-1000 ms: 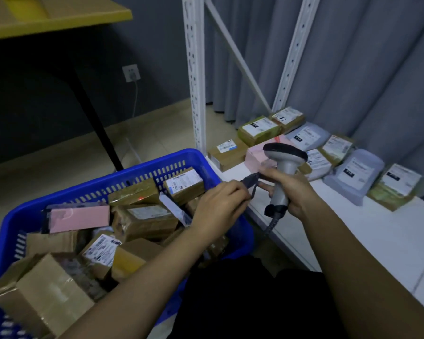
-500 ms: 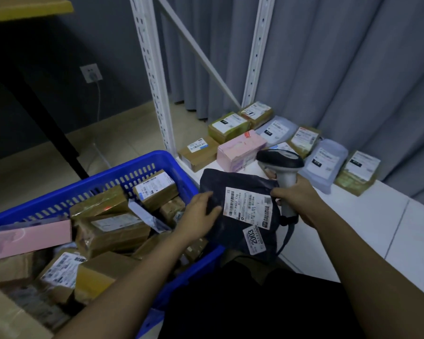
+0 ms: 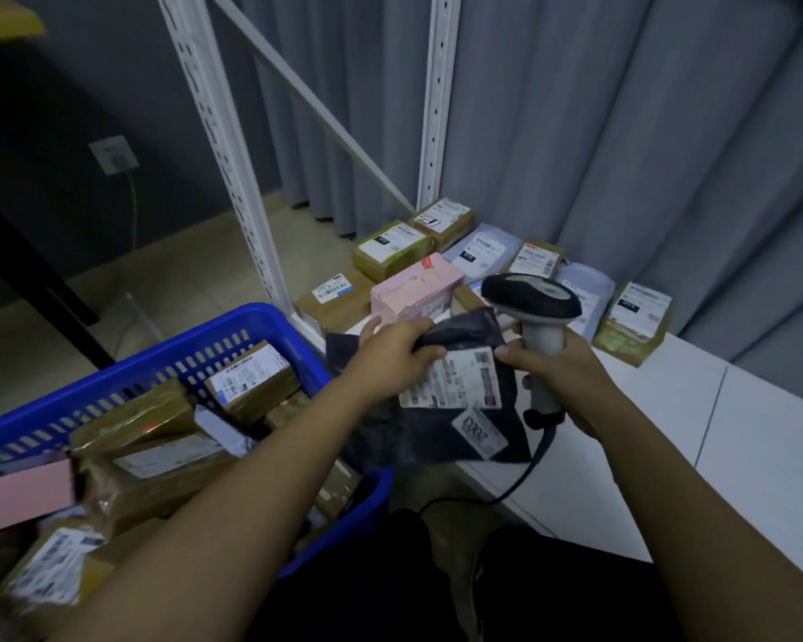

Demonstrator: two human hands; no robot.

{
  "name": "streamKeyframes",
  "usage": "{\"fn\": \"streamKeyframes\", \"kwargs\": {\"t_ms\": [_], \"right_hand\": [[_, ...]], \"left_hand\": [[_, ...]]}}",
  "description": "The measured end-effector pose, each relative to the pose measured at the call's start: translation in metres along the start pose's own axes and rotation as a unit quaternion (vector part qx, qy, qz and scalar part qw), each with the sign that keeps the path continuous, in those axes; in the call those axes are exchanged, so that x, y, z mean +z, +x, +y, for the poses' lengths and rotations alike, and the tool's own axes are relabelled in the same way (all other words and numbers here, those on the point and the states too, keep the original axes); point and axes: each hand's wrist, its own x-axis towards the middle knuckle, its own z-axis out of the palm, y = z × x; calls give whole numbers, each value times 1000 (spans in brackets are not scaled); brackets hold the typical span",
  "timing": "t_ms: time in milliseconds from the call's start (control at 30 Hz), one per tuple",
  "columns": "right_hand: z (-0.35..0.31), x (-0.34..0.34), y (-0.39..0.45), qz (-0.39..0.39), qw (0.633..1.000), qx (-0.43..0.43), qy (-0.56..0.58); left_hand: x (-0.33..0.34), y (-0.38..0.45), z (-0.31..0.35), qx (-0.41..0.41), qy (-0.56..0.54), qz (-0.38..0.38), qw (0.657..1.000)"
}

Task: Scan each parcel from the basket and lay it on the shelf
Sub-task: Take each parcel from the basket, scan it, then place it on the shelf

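Dark plastic mailer (image 3: 441,424), formerly flat and label-up, is now bunched: my left hand (image 3: 397,347) grips its top edge, the right hand (image 3: 552,363) wraps the scanner (image 3: 536,312) handle, thumb pinching the white label (image 3: 455,379). The mailer hangs between blue basket (image 3: 233,326) and shelf (image 3: 738,437), above the shelf's front edge. Bare shelf lies right of the parcel row (image 3: 483,257).

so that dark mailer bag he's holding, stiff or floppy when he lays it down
Probably floppy: the dark mailer bag creases and bunches where the left hand grips it, and its lower edge sags. It looks light, held by one edge. Its smooth plastic may slide on the shelf.
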Motion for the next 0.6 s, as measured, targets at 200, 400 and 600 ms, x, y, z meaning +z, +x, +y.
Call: {"fn": "streamKeyframes", "kwargs": {"t_ms": [200,400,600], "right_hand": [[-9,-4,0,64,997,-37,22],[-14,32,-6,-22,998,-42,-40],[-25,54,-3,-2,998,-56,-22]], "left_hand": [[-34,6,6,66,161,-18,985],[-42,4,28,43,223,-68,971],[-34,-21,20,-112,17,227,967]]}}
